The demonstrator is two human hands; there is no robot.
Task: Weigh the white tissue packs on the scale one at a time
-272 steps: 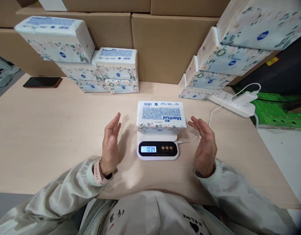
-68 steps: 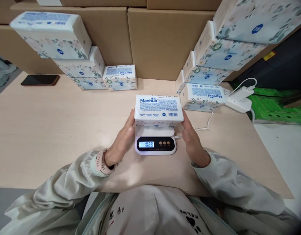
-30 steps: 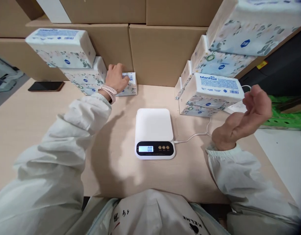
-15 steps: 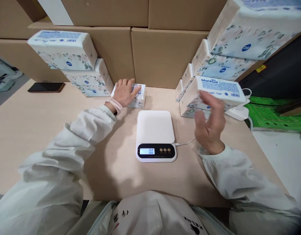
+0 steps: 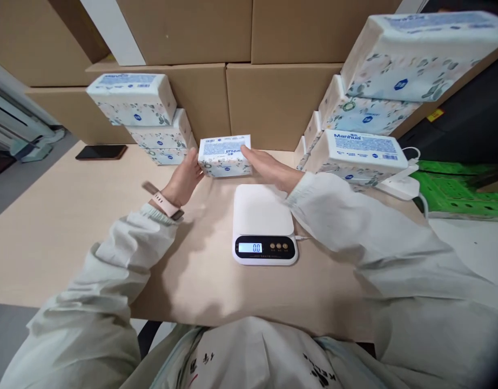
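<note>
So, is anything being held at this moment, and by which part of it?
Yes, a Manhua pack, by its two ends: the left hand grips the left end, the right hand the right end, reaching onto the top.

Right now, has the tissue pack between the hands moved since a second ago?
Yes, the tissue pack has shifted nearer the scale and rightward.

I see a pale grey-green fabric jacket (image 5: 91,302) with gathered cuffs (image 5: 298,187), a pink-strapped wristwatch (image 5: 165,203), and an off-white shirt (image 5: 253,346) with dark lettering (image 5: 317,369).
</note>
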